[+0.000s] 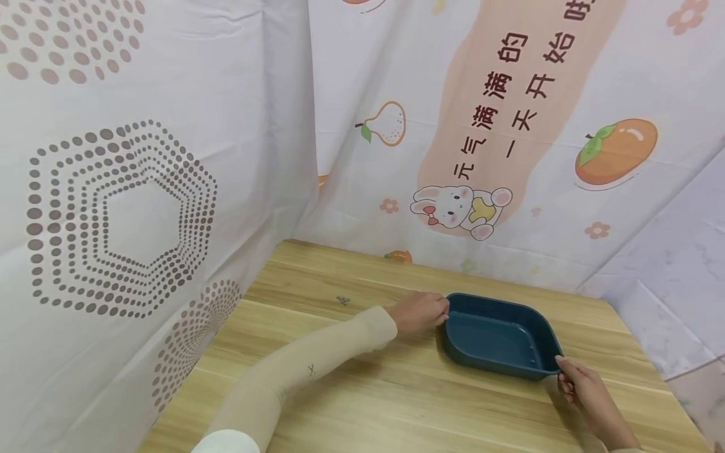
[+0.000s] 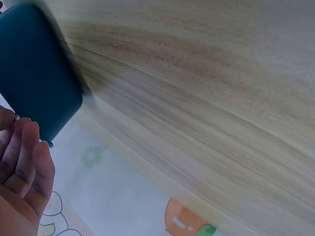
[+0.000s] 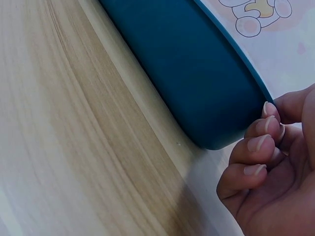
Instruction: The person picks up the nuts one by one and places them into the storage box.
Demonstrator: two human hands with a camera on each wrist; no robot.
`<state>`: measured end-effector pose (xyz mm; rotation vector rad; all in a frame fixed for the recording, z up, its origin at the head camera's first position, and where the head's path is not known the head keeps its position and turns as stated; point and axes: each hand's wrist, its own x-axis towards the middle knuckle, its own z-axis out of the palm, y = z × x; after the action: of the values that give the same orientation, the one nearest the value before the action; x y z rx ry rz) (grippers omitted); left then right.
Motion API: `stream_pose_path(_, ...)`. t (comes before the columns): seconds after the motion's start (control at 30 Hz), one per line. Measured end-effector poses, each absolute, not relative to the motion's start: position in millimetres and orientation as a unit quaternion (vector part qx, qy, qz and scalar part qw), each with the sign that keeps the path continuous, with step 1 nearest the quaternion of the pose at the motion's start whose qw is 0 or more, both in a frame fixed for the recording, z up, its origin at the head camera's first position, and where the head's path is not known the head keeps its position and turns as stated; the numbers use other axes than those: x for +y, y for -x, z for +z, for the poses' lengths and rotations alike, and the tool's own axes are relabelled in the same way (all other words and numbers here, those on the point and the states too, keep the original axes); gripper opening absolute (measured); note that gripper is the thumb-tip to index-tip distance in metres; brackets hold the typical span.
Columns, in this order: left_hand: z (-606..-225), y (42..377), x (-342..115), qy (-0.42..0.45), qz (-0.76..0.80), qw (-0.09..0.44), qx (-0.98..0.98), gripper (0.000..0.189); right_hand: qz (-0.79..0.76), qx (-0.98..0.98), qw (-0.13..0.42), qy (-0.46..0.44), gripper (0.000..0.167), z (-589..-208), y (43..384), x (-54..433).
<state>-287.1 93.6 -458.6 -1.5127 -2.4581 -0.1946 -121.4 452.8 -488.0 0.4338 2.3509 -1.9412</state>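
Note:
A dark teal tray (image 1: 491,340) with high walls and rounded corners is held in the head view, right of centre. My left hand (image 1: 419,312) pinches its rim at the left corner. At the opposite corner, the rim is pinched between the thumb and fingers of my right hand (image 1: 586,390). In the left wrist view the left hand (image 2: 22,172) is at the edge of the tray (image 2: 37,69). The right wrist view has the right hand's (image 3: 275,157) fingers curled at the rim. A few tiny shiny bits (image 1: 532,353) lie inside the tray, too small to identify.
Several small grey metal pieces (image 1: 343,300) lie together on the wooden table (image 1: 396,402), left of the tray. Printed white curtains (image 1: 362,207) hang along the table's back and left side. A pale cloth (image 1: 668,302) hangs on the right.

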Motion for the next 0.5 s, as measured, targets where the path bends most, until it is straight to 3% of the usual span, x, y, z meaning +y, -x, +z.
stream_pose_path(0.5,-458.7,281.5,103.7,0.53,-0.035,0.151,-0.834,0.016,-0.629,0.764,0.027,-0.142,0.042,-485.4,119.6,448.9)
